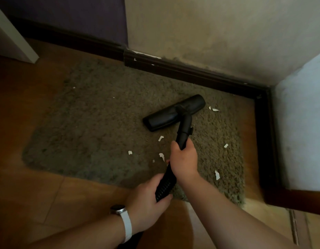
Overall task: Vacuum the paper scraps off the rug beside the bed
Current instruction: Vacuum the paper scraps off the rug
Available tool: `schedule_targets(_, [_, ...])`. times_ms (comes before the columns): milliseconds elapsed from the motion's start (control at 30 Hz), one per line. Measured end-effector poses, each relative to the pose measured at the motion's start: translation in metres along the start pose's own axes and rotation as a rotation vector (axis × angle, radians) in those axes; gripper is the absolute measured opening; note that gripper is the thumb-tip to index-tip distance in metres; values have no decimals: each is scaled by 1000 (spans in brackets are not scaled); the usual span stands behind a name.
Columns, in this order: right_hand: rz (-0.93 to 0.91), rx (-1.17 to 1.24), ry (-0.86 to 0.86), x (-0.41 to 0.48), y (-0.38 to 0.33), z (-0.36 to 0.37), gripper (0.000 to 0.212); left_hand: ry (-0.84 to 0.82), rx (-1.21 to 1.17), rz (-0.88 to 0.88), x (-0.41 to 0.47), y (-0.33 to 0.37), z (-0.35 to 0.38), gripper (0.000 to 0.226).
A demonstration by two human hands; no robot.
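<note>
A shaggy grey-brown rug (94,123) lies on the floor against the wall. The black vacuum floor head (173,113) rests flat on the rug's right half. My right hand (184,159) grips the black tube just behind the head. My left hand (148,200) holds the ribbed black hose (164,184) lower down. White paper scraps lie around the head: one (161,138) just below it, one (161,156) beside my right hand, one (217,175) near the rug's front right, others (215,109) to the head's right.
A dark wooden skirting board (173,69) runs along the wall behind the rug. The bed's side with a pale sheet (302,123) and dark wooden frame (268,141) borders the rug on the right. Brown tiled floor (39,194) lies left and in front. A white panel (13,36) stands far left.
</note>
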State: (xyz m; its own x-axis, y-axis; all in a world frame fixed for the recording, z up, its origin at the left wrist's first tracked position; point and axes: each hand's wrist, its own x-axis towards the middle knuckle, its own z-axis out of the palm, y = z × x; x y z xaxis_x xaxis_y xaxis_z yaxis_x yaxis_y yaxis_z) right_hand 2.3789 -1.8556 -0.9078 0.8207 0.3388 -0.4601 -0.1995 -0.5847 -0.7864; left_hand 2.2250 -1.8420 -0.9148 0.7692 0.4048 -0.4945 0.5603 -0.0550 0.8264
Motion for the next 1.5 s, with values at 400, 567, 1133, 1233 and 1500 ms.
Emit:
schedule_targets(400, [25,147,112,46,-36,-6,9,95,34,87,42,44,-19,37])
schedule_targets(567, [76,144,136,62,-29,-34,9,51,79,91,61,51,3,34])
schedule_targets(1133, [94,117,179,50,15,-79,4,-67,63,71,52,50,60,46])
schedule_targets(1233, [121,129,189,32,22,-80,5,-123,16,57,37,43,58,48])
schedule_targets(1500, [107,111,198,17,27,-69,5,-105,-69,68,21,32,49,47])
